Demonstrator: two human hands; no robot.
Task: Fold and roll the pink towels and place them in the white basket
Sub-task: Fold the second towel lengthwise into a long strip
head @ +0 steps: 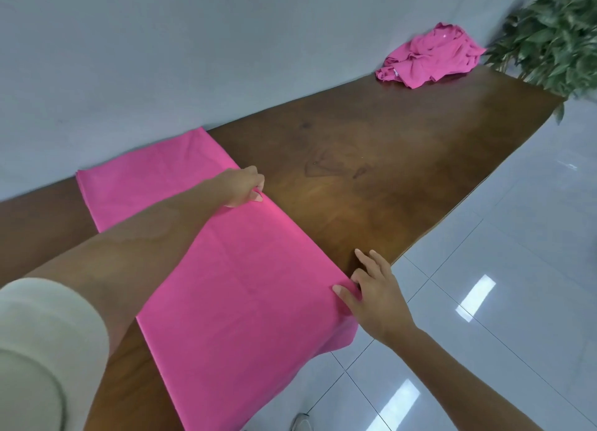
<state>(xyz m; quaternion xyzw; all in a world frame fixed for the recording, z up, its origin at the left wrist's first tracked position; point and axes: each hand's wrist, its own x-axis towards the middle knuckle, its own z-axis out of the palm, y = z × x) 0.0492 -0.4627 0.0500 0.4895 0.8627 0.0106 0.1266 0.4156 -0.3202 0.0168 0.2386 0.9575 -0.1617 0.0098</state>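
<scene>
Pinching the towel at its long edge with the right hand, thumb on top, by the tabletop rim. Gripping the same edge farther along with the left hand, fingers curled. Probably starting a lengthwise fold. Next: lift both grips together, carry across, match edges. Flat, smooth, thin cloth, near end drooping off the rim. Beyond, a crumpled pink pile beside a plant. No basket in view.

Brown wooden table, flat pink towel, crumpled pink towels
</scene>
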